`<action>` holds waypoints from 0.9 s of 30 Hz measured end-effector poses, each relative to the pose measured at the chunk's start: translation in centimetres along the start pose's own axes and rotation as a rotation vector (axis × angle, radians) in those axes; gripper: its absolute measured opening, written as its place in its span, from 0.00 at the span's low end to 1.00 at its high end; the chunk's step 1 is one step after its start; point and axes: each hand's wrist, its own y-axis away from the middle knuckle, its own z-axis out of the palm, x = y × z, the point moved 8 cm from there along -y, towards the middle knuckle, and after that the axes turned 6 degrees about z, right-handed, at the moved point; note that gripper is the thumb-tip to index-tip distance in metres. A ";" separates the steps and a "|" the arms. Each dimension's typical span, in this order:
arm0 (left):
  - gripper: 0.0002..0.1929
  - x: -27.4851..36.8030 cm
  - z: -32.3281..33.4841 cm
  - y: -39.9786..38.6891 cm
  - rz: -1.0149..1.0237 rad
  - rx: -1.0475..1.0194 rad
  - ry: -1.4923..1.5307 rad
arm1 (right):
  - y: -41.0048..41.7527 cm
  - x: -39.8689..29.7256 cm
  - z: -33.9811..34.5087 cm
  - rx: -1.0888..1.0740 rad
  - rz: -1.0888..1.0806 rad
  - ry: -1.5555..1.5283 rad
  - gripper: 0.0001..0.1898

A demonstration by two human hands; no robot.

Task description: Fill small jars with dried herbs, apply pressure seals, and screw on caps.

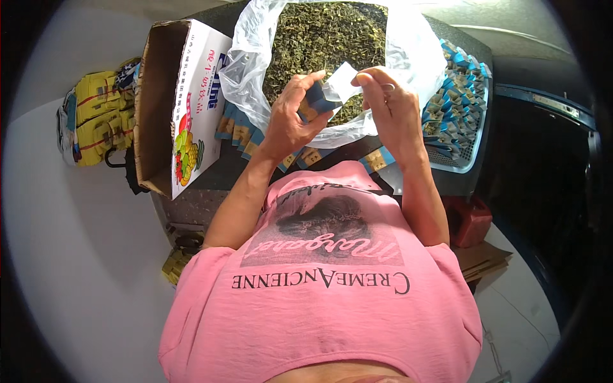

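Observation:
My left hand (293, 112) grips a small blue and tan packet (316, 101) with its top facing away from me. A white paper-like piece (344, 82) sticks out at the packet's upper right. The thumb and forefinger of my right hand (390, 103) pinch the edge of this white piece, and a ring shows on one finger. Both hands are over the near side of a clear plastic bag (249, 72) with a rolled-open mouth. Dried leaves (330, 31), which look like tea, fill the bag. Whether leaves are inside the held packet is hidden.
Flat blue and tan packets (239, 129) lie fanned along the dark table (206, 167). At right, a light plastic basket (462, 165) holds many filled packets (455, 105). An open cardboard box (201, 105) stands at left. Yellow bundles (103, 110) and a red container (471, 222) are lower down.

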 end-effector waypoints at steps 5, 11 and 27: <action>0.33 -0.2 -0.1 0.3 0.021 0.012 -0.013 | 0.3 -0.8 -0.4 0.066 -0.073 -0.021 0.14; 0.33 -0.3 -0.2 0.4 -0.001 0.004 -0.005 | 0.4 -1.1 -0.6 0.047 -0.114 0.058 0.13; 0.29 -1.6 -0.5 1.2 0.007 0.166 -0.027 | -1.3 5.6 5.5 -0.207 0.206 -0.475 0.16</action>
